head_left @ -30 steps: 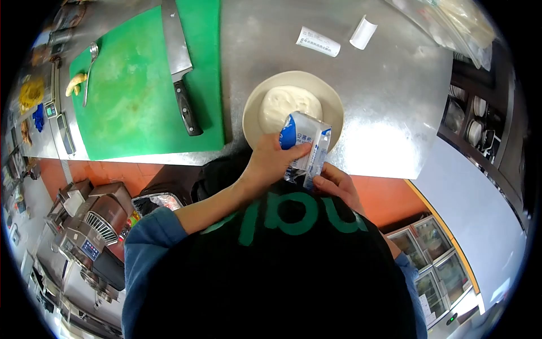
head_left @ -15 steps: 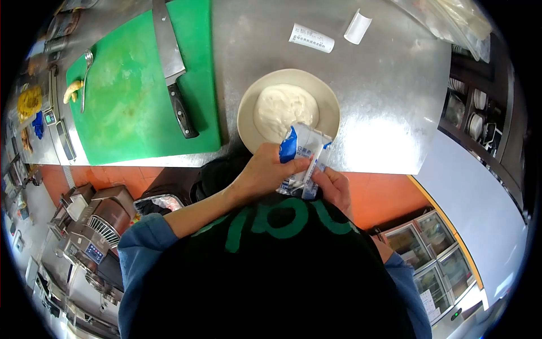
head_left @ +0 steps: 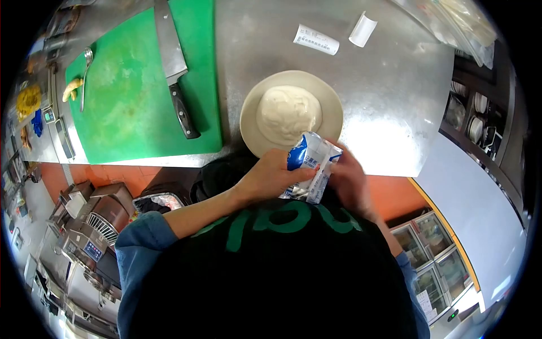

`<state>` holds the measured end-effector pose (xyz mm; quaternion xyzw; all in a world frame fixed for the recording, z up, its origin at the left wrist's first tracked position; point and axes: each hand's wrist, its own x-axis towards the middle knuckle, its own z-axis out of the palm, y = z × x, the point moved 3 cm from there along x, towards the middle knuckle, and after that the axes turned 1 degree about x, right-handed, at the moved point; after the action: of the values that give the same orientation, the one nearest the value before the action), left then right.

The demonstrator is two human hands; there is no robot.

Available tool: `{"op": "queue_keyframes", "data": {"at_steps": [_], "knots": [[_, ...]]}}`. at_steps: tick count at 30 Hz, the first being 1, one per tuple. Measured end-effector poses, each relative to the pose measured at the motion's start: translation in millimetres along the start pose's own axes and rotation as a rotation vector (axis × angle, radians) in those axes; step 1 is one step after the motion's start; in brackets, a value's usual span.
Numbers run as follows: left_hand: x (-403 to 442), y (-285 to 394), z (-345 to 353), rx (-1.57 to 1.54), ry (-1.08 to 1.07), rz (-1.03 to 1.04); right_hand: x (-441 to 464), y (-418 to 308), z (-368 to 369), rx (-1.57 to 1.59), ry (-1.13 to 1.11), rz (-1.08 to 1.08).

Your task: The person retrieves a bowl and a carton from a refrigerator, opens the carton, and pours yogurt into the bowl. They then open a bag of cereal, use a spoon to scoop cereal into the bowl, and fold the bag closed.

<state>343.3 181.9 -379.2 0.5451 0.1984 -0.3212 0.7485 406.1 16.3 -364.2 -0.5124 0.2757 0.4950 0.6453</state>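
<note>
My left hand [head_left: 276,174] grips a blue and white printed packet [head_left: 312,161] at the near side of a round beige bowl [head_left: 252,93]. The packet's top edge overlaps the bowl's near rim. Inside the bowl lies a thick white mass [head_left: 289,114] with an uneven surface. My right hand [head_left: 349,176] is beside the packet's right edge, blurred by motion; its fingers are partly hidden, and whether it grips the packet is unclear.
On the steel table [head_left: 389,101], left of the bowl, a green cutting board [head_left: 124,96] bears a large knife [head_left: 179,104], a spoon [head_left: 86,79] and peeled yellowish pieces [head_left: 71,89]. Two curled paper slips [head_left: 316,40] [head_left: 362,30] lie beyond the bowl. Plastic bags [head_left: 460,25] are at the far right.
My right hand has moved up along the packet's right side. The packet has come down toward me from above the bowl, still in my left hand.
</note>
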Motion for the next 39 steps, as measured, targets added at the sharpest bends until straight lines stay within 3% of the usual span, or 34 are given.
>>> {"op": "queue_keyframes", "data": {"at_steps": [1, 3, 5, 7, 8, 11, 13, 20, 24, 26, 29, 31, 33, 35, 37, 39], "knots": [[0, 0, 1, 0.007, -0.014, 0.006, 0, -21, 9, -0.023, -0.035, -0.109], [0, 0, 3, -0.005, -0.01, 0.0, 4, -42, 3, -0.576, -0.051, -0.276], [-1, 2, 5, -0.014, -0.019, -0.008, 10, -51, 11, -0.72, -0.021, -0.243], [-1, 9, 3, 0.148, -0.055, -0.056, 28, -50, 10, -1.05, -0.373, 0.137], [-1, 9, 2, 0.147, -0.05, -0.058, 32, -45, 14, -0.852, -0.386, 0.21], [-2, 4, 2, 0.151, -0.062, -0.102, 43, -35, 19, -0.734, -0.365, 0.256], [-2, 0, 1, 0.005, -0.006, 0.04, 49, -28, 15, -0.753, -0.351, 0.249], [1, -1, 2, 0.004, -0.023, 0.015, 44, -23, 26, -0.713, -0.205, 0.218], [5, 3, 0, 0.173, -0.03, 0.003, 45, -27, 31, -0.706, -0.165, 0.157], [4, 5, -2, 0.224, -0.042, -0.038, 46, -34, 27, -0.849, -0.166, 0.127], [-3, 7, -8, 0.079, 0.086, 0.003, 39, -47, 39, -0.846, -0.09, 0.093], [-9, 3, -8, -0.363, 0.144, 0.006, 33, -44, 40, -0.874, -0.113, -0.034], [-9, -1, -5, -0.368, 0.173, 0.021, 37, -31, 34, -0.775, -0.123, -0.038], [-10, 4, -8, -0.024, 0.381, 0.09, 34, -30, 37, -0.856, -0.106, -0.069], [-8, 4, -7, 0.022, 0.439, 0.096, 25, -35, 46, -0.985, -0.107, -0.251], [-7, 5, -6, 0.066, 0.495, 0.102, 22, -39, 49, -0.978, -0.115, -0.267]]}}
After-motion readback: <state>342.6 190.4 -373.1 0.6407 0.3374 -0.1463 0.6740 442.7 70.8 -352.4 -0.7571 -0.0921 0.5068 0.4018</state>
